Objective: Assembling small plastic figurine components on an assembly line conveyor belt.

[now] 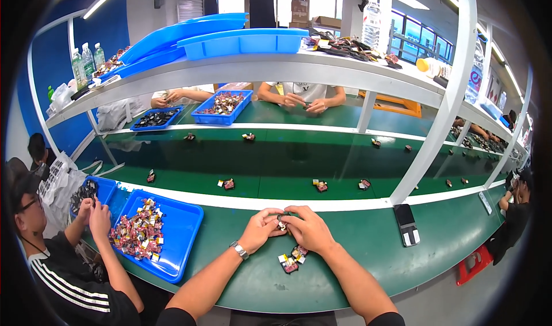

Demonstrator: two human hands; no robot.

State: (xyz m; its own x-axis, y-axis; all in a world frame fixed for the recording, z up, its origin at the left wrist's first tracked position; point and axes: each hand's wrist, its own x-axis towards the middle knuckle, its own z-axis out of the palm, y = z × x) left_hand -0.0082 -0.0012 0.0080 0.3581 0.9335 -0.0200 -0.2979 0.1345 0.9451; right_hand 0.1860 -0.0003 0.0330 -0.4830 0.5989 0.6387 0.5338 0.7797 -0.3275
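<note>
Over the green bench, my left hand and my right hand meet with fingers closed around a small dark electronic part. A bit of white shows at its lower side; the fingers hide most of it, so its exact kind cannot be made out. Just below my hands, close to the right wrist, lie small red-and-black circuit pieces with white and yellow patches, touching each other. My left wrist wears a metal watch.
A blue tray heaped with similar pieces stands left, beside a co-worker's hands. Beyond a white rail, a dark green belt carries scattered pieces. A white post and overhead shelf frame the bench. A black wallet-like case lies right.
</note>
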